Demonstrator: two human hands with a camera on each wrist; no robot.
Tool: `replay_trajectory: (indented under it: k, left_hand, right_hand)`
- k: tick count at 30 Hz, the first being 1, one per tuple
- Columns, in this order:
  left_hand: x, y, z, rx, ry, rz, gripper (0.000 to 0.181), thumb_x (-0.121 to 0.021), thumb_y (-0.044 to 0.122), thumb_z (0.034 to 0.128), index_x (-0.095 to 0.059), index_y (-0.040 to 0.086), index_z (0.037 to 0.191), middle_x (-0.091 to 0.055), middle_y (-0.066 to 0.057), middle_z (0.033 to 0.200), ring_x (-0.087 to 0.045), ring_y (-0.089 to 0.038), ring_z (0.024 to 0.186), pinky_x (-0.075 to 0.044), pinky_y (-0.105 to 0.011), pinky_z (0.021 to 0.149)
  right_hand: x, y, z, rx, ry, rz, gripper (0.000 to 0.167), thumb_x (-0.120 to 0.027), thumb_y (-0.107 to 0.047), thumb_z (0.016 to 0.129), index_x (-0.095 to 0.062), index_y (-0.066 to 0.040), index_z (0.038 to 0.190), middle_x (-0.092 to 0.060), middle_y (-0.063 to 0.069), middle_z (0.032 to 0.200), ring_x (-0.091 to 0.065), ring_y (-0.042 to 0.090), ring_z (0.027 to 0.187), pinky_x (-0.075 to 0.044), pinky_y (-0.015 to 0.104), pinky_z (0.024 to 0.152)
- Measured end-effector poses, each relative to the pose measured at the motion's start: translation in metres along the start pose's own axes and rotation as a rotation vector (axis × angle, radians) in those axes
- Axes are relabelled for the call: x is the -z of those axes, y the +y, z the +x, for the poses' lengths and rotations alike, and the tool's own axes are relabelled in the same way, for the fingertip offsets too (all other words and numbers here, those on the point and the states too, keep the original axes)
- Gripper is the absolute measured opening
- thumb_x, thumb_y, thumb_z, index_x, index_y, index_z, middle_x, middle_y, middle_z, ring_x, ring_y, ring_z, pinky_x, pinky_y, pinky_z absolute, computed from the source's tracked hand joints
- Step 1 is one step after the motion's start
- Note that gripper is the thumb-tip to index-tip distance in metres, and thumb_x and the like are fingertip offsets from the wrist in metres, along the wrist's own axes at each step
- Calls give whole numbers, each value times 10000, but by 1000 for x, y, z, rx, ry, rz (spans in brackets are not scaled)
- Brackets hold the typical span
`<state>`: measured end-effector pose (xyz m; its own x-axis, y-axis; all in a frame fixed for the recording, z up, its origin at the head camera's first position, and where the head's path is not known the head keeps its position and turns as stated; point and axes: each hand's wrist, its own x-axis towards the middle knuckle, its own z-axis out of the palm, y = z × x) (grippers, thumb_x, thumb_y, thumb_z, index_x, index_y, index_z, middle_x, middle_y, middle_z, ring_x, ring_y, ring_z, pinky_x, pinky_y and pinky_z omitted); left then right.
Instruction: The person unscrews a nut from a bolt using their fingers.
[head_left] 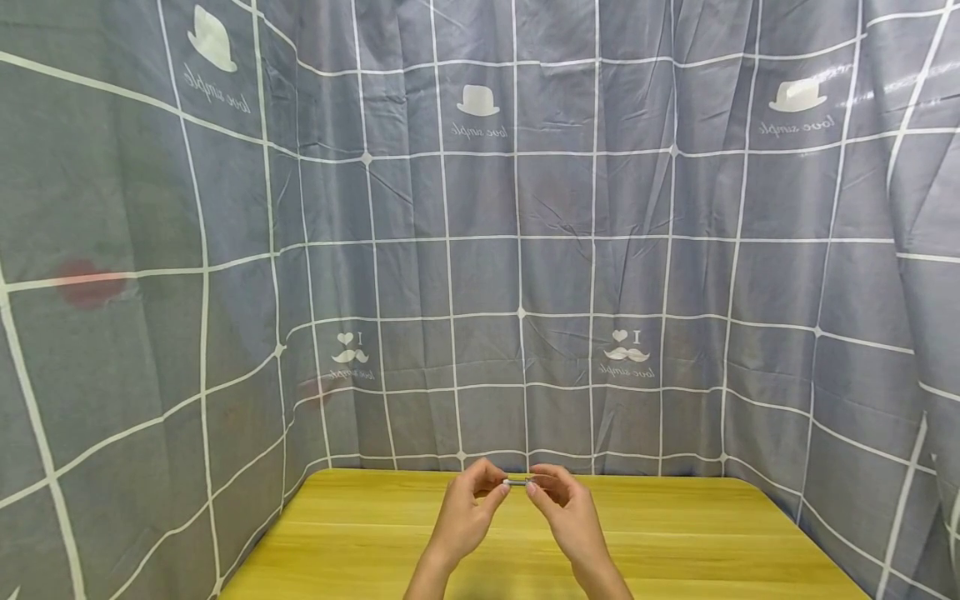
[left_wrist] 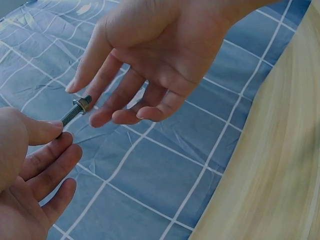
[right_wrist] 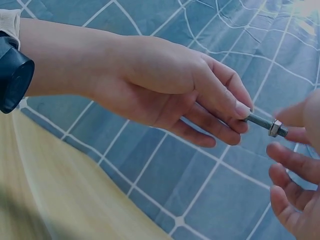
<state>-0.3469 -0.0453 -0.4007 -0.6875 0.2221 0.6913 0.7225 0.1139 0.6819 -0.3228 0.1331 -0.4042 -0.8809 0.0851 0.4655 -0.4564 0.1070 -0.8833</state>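
A threaded metal bolt [left_wrist: 70, 115] is held in the air above the table, with a nut [right_wrist: 274, 128] close to its free end. My left hand [head_left: 463, 512] pinches the other end between thumb and forefinger; that end is hidden in the fingers. Around the nut end, my right hand [head_left: 573, 517] has its thumb and forefinger apart, with the bolt tip between them. In the left wrist view, a gap shows between the right thumb and the nut. The right hand's other fingers hang loosely bent.
Below the hands lies a yellow wood-grain table [head_left: 360, 533]. A grey curtain [head_left: 555, 275] with white grid lines hangs behind the table and at both sides. On the left wrist sits a dark device [right_wrist: 15, 72] with a pale strap.
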Motion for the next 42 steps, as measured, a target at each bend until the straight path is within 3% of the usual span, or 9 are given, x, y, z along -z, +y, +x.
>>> replay_trajectory:
  k: [7,13,17,21,29,36,42]
  left_hand:
    - [0,-1,0,-3,-6,4,71,-698,24,977,-673,90,987,-710,-43,962,-694,-199,874,-562,-327,830]
    - [1,0,-1,9,-7,5,70,-692,25,982,-670,91,987,-708,-53,963,-690,-200,877,-558,-330,829]
    - [0,0,0,5,-1,11,75,-703,25,972,-673,92,985,-710,-34,965,-692,-195,877,-560,-330,824]
    - [1,0,0,3,-5,10,82,-703,20,971,-672,94,983,-710,-40,964,-692,-191,874,-561,-331,820]
    - [1,-1,-1,25,-12,16,66,-699,21,974,-670,80,986,-707,-37,958,-686,-181,866,-555,-319,810]
    - [0,-3,0,26,-15,9,82,-691,-32,963,-659,43,975,-705,-111,958,-695,-205,869,-561,-329,819]
    - [1,-1,0,38,-21,3,81,-690,-9,972,-664,65,991,-707,-93,973,-691,-211,884,-554,-334,826]
  right_hand:
    - [0,0,0,13,14,3,160,-732,-63,958,-723,32,1086,-711,132,1020,-637,207,926,-502,296,811]
    - [-2,-2,-1,0,12,3,231,-752,-106,953,-709,4,1151,-703,126,1118,-637,233,985,-514,318,845]
    - [-2,-2,-1,-12,23,6,226,-737,-142,974,-711,13,1136,-711,136,1072,-642,195,959,-511,292,812]
    - [-2,-1,0,-14,19,15,215,-732,-135,977,-714,37,1104,-713,129,1016,-646,187,931,-514,288,796]
    - [-2,0,-1,7,9,16,205,-733,-52,953,-698,41,1132,-705,139,1075,-643,225,946,-511,308,831]
    - [-2,1,-1,-5,23,-11,216,-718,-155,991,-711,8,1133,-712,105,1048,-641,190,949,-512,298,810]
    - [-1,0,-1,14,20,0,166,-731,-73,962,-710,20,1098,-700,102,1032,-633,196,919,-508,311,811]
